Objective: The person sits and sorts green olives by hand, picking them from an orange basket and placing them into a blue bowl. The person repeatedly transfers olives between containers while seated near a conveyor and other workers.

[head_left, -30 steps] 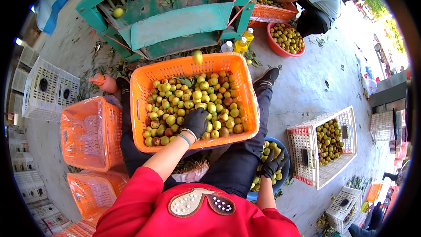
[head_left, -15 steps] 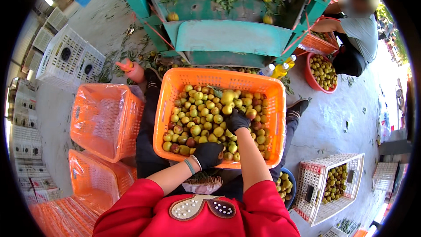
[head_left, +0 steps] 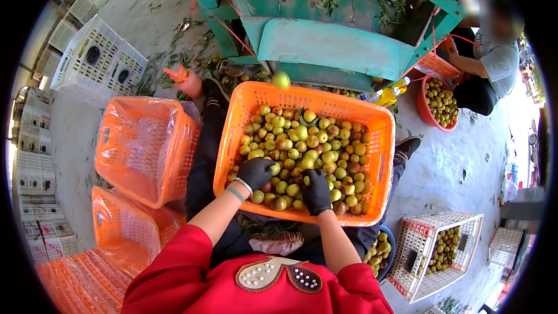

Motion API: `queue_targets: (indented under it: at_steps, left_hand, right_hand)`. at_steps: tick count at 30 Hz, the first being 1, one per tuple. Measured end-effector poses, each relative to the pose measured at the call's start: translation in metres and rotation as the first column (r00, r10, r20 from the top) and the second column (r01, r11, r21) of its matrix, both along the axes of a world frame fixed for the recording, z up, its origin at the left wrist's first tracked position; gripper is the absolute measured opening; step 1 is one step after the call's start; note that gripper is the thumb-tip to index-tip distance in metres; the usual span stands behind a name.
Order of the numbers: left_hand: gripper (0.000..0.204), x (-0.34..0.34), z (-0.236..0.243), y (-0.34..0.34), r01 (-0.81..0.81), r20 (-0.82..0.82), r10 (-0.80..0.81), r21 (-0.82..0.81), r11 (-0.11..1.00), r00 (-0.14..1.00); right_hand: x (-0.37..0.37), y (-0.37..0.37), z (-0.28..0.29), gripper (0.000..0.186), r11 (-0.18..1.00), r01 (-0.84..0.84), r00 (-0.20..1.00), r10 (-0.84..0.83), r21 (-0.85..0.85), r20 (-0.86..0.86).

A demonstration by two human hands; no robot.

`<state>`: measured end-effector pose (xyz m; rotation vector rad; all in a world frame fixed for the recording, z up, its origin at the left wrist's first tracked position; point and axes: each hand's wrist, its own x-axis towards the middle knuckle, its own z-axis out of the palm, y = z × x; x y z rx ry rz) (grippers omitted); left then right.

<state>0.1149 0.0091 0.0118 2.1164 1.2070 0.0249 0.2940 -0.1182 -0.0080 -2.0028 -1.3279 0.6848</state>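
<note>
An orange plastic crate (head_left: 383, 157) stands between my legs, heaped with small round fruit (head_left: 293, 144), green-yellow with brown-red patches. My left hand (head_left: 254, 174), in a dark glove, is over the near left part of the heap, its fingers curled against a fruit (head_left: 274, 168). To its right, my right hand (head_left: 316, 193), gloved as well, has its fingers bent round a yellowish fruit (head_left: 306, 180), mostly hidden by the glove. A blurred green fruit (head_left: 281, 80) is in the air at the crate's far rim.
A green machine (head_left: 331, 43) with rollers stands ahead. Orange crates lined with plastic (head_left: 145, 139) are at my left. Right of me are a white crate of fruit (head_left: 442, 250) and a blue tub (head_left: 381, 250). Farther off, a person (head_left: 494, 52) sits by a red basin (head_left: 439, 104).
The view has shifted, moving the machine up and right. My right hand has drawn back toward the near side; my left hand has lifted slightly inward. A fruit now flies near the far rim.
</note>
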Motion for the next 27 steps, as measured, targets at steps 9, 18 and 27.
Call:
queue_targets:
  at_steps: [9, 18, 27]
  left_hand:
    - [0.054, -0.004, -0.021, 0.025, 0.083, 0.026, -0.078, -0.301, 0.95, 0.997]
    - [0.052, 0.0, 0.069, -0.044, 0.315, 0.272, 0.899, -0.935, 0.163, 0.343]
    - [0.054, 0.06, 0.1, -0.143, 0.327, 0.296, -0.434, 0.348, 0.879, 0.851]
  right_hand:
    - [-0.002, -0.012, 0.04, 0.015, 0.955, 0.209, 0.978, -0.21, 0.211, -0.017]
    - [-0.03, -0.046, 0.062, 0.043, 0.977, 0.176, 0.452, -0.191, -0.122, -0.871]
    - [-0.024, -0.101, 0.087, 0.063, 0.94, 0.131, -0.505, -0.21, -0.315, -0.837]
